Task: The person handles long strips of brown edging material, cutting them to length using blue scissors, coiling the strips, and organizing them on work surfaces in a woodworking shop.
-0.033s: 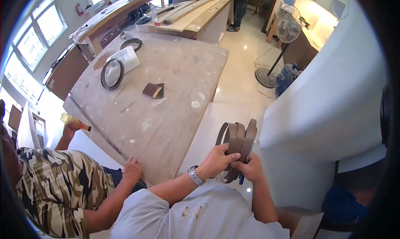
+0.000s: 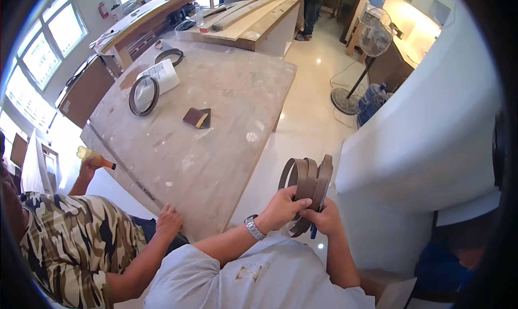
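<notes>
Off the near right edge of the worktable point(image 2: 216, 169), a loose coil of brown edge-banding strip point(image 2: 306, 180) is held up in both hands. My left hand point(image 2: 281, 210), with a metal watch on the wrist, grips the coil from the left, thumb across the front. My right hand point(image 2: 325, 218) pinches its lower right side. Below the right fingers a small blue thing point(image 2: 313, 232) pokes out; its kind is too hidden to tell. Two more dark coils lie far off on the table: one ring point(image 2: 156, 97) leans against a white plastic jug point(image 2: 166, 76), another point(image 2: 179, 52) sits behind it.
At my left a person in a camouflage shirt point(image 2: 86, 239) rests one hand point(image 2: 169, 221) on the table and holds a yellowish bottle point(image 2: 97, 158). A maroon sanding block point(image 2: 193, 117) lies mid-table. Boards point(image 2: 253, 18) are stacked beyond. A fan point(image 2: 345, 100) and white curved panel point(image 2: 415, 125) stand right.
</notes>
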`<control>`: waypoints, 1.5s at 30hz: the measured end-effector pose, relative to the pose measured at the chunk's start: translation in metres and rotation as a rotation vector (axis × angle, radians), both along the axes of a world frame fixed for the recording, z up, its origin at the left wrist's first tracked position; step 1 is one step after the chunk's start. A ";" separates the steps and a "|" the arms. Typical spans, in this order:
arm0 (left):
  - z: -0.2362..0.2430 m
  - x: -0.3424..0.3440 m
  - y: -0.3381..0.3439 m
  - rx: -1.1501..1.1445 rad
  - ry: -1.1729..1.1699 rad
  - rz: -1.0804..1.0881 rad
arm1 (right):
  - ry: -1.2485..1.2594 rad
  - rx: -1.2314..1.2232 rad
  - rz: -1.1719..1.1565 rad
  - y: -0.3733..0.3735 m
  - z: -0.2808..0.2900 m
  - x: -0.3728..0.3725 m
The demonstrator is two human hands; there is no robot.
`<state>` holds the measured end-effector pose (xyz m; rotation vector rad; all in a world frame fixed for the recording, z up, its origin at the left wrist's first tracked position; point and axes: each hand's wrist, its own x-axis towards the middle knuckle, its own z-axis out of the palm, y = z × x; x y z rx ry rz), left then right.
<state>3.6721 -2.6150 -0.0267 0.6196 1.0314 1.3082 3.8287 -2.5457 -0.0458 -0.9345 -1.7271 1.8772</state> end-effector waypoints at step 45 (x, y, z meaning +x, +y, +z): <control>-0.117 -0.203 0.343 -0.836 1.512 1.004 | -0.065 1.444 1.061 0.537 -0.016 -0.343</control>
